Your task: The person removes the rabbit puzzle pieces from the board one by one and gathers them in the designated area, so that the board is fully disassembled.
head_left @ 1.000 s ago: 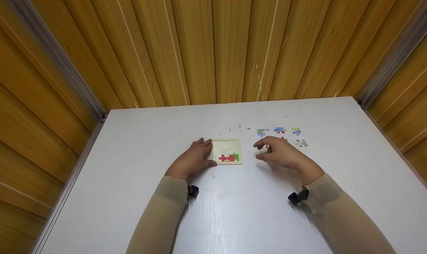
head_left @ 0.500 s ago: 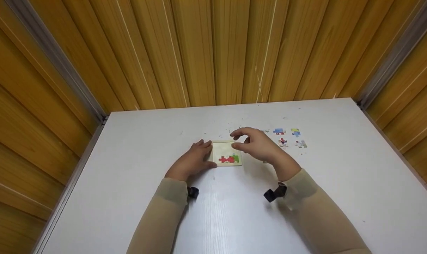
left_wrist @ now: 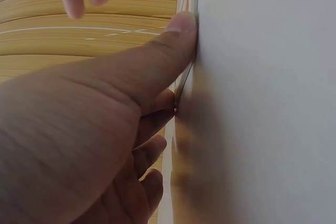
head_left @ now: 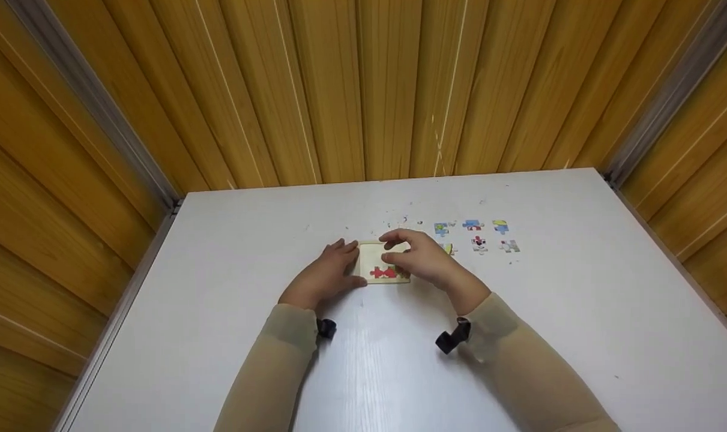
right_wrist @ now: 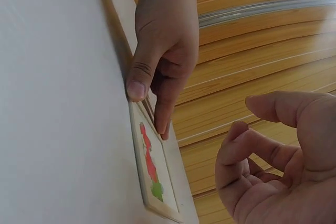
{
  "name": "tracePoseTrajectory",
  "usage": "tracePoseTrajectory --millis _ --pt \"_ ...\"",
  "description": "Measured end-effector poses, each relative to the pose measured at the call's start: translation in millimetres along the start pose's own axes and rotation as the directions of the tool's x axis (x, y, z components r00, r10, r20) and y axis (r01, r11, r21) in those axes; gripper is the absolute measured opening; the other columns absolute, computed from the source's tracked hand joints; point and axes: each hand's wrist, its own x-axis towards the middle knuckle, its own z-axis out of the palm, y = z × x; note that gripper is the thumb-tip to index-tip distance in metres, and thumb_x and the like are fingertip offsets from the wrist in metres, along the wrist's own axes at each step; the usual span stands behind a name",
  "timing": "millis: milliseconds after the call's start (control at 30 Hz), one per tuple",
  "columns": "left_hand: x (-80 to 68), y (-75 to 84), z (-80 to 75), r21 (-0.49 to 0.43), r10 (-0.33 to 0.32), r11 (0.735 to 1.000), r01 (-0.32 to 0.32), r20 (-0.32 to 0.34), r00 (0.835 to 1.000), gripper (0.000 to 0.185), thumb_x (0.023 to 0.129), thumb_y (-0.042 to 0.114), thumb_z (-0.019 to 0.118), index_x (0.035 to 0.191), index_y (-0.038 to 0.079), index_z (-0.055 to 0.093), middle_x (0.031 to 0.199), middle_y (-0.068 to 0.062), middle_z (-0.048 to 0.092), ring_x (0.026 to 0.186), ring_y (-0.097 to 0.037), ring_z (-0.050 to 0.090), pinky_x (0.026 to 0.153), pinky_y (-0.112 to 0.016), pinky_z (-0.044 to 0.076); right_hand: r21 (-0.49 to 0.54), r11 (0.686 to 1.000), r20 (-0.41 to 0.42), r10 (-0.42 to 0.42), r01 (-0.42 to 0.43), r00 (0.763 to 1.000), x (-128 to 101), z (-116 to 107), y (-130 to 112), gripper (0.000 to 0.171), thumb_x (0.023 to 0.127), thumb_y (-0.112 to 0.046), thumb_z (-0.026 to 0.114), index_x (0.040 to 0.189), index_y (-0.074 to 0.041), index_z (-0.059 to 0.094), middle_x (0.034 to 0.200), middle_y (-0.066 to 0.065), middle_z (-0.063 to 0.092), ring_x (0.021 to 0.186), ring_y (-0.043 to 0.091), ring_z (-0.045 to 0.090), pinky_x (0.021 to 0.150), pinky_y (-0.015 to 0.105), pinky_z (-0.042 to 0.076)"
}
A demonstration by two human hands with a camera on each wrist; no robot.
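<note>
A small square wooden puzzle tray (head_left: 364,255) lies on the white table. Red jigsaw pieces (head_left: 382,273) sit in its near row, with a green piece (right_wrist: 157,191) beside them in the right wrist view. My left hand (head_left: 324,273) rests at the tray's left side, thumb on the near corner and fingers along the edge toward the far corner. My right hand (head_left: 426,261) hovers over the tray's right part, hiding some of it. Its thumb and index finger bend toward each other with a gap; nothing shows between them.
Several loose jigsaw pieces lie right of the tray, among them a blue-and-red piece (head_left: 473,225), a blue-and-yellow piece (head_left: 500,227) and a pale piece (head_left: 509,246). Dark specks dot the table (head_left: 279,216) beyond the tray. Yellow wood-look panels (head_left: 333,90) wall the back.
My right hand has moved left from beside the loose pieces to over the tray, then slightly toward me. The left hand has stayed at the tray's left edge.
</note>
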Motion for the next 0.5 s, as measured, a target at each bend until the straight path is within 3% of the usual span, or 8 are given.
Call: tracePoseTrajectory --millis 300,500 --pt "-2.0 -1.2 -0.5 -0.01 -0.001 1.0 0.001 0.016 1.0 0.09 0.105 0.045 0.082 0.179 0.018 0.036 0.189 -0.007 0.029 0.178 -0.042 0.018 0.143 -0.063 0.026 -0.054 0.996 0.035 0.069 -0.067 0.997 9 10 18 0.053 0.106 -0.019 0.074 0.156 -0.003 0.063 0.149 0.021 0.066 0.085 0.014 0.069 0.073 0.026 0.058" --pt "-0.5 -1.1 -0.7 0.004 0.017 1.0 -0.017 0.014 1.0 0.09 0.105 0.045 0.081 0.178 0.017 0.037 0.189 -0.003 0.03 0.179 -0.037 0.018 0.144 -0.06 0.025 -0.108 0.993 0.038 0.057 -0.053 0.998 11 13 24 0.052 0.105 -0.016 0.075 0.154 -0.001 0.066 0.151 0.021 0.068 0.09 0.013 0.069 0.077 0.023 0.058"
